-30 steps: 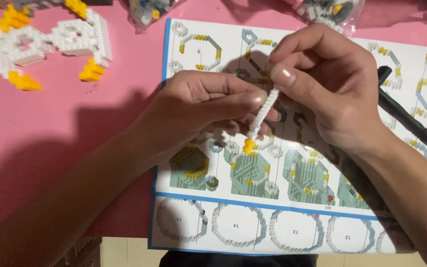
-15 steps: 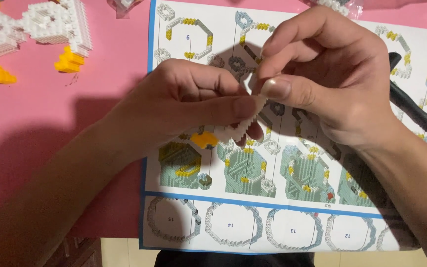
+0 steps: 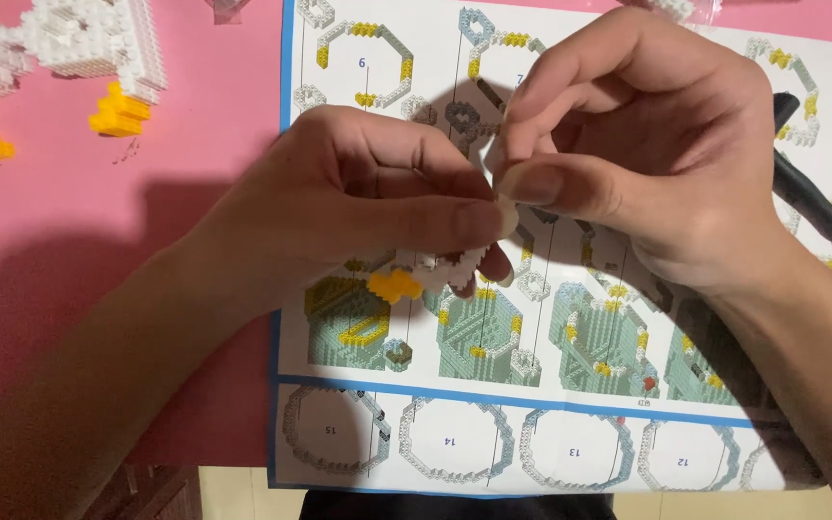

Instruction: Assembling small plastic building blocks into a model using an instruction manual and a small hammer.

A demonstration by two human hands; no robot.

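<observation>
I see both hands meet over the middle of the picture sheet (image 3: 570, 453). My left hand (image 3: 358, 202) has its fingers pinched shut on a little row of tiny bricks (image 3: 430, 274), white with a yellow bit at one end. The row sticks out under the thumb, right above the sheet. My right hand (image 3: 647, 164) is curled, and its thumb and first finger press together at the top of the same piece. I cannot tell if a loose brick is between them.

I think the building is only partly done. The small row is short, and the sheet shows many more rings and layers to make. A bigger white and yellow brick model (image 3: 60, 48) sits at the far left corner of the pink desk (image 3: 98, 270), well apart from the hands. It looks like a finished part.

A black pen-like tool (image 3: 825, 212) lies on the right side of the sheet, partly under my right wrist. My hands hide some pictures on the sheet. Clear bags at the far edge are too cut off to tell what is inside.
</observation>
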